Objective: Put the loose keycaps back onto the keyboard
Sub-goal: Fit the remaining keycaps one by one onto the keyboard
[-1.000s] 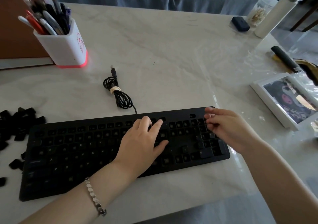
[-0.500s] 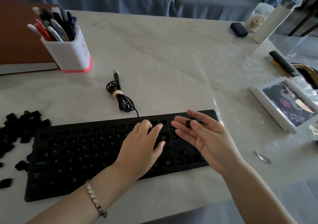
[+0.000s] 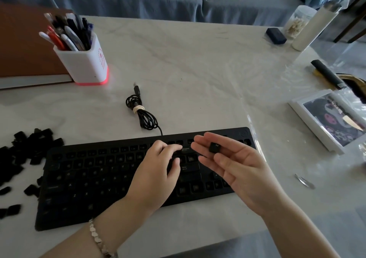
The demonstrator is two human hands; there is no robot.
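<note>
Since a second earlier, the right hand (image 3: 237, 168) had been lifted from the right end of the keyboard (image 3: 95, 178) and turned palm-up. It was held above that end of the board, its fingers (image 3: 227, 158) laid out nearly straight. A single black keycap (image 3: 214, 147) was carried on them, resting there rather than being pinched (a pale mark showed on its top, too small to be read). The left hand (image 3: 154, 174) was kept palm-down on the middle-right of the keyboard, as in the earlier frames. Its fingertips were lightly bent and set on the keys of the upper rows, and nothing was seen to be gripped by it. A metal bracelet (image 3: 97, 236) was worn on that wrist. The other loose keycaps (image 3: 25, 144) were left scattered in a heap on the pale table (image 3: 188, 69), just beside the keyboard's left end. The keyboard's coiled cable (image 3: 142, 113) lay behind it, and a white pen holder (image 3: 87, 65) stood further back to the left.
</note>
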